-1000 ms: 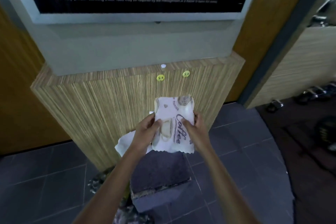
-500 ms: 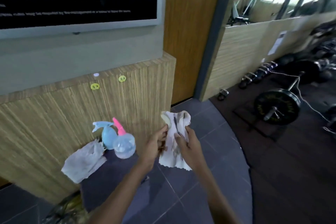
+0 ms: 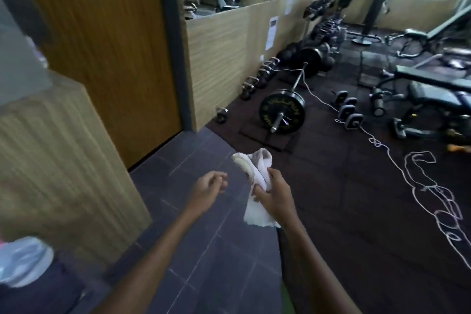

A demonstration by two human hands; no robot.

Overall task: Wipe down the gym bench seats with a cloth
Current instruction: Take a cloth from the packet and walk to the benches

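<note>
**A:** Where is the cloth just now?

**B:** The white cloth (image 3: 256, 215) is in the right hand (image 3: 274, 195), held out in front over the grey tiled floor (image 3: 229, 262); the fingers and thumb curl round its middle; a bunched end stands up above the fist and the loose end hangs below it.

**A:** And the arm behind it?

**B:** The right forearm rises from the bottom edge, slanting up and to the left; the back of the hand faces the camera.

**A:** The other hand?

**B:** The left hand (image 3: 207, 187) is just beside the cloth but apart from it; its fingers are loosely curled and it holds nothing; its forearm comes up from the lower left.

**A:** How near are the seats?

**B:** The gym bench (image 3: 433, 79) is well apart, far right on the dark floor mats; a barbell (image 3: 281, 111) lies between, near the low wall; a white rope (image 3: 420, 186) trails across the mats.

**A:** Anything on the left?

**B:** A blurred pale spray bottle (image 3: 23, 260) at the lower left edge, beside a wood-grain panel (image 3: 51, 160).
</note>
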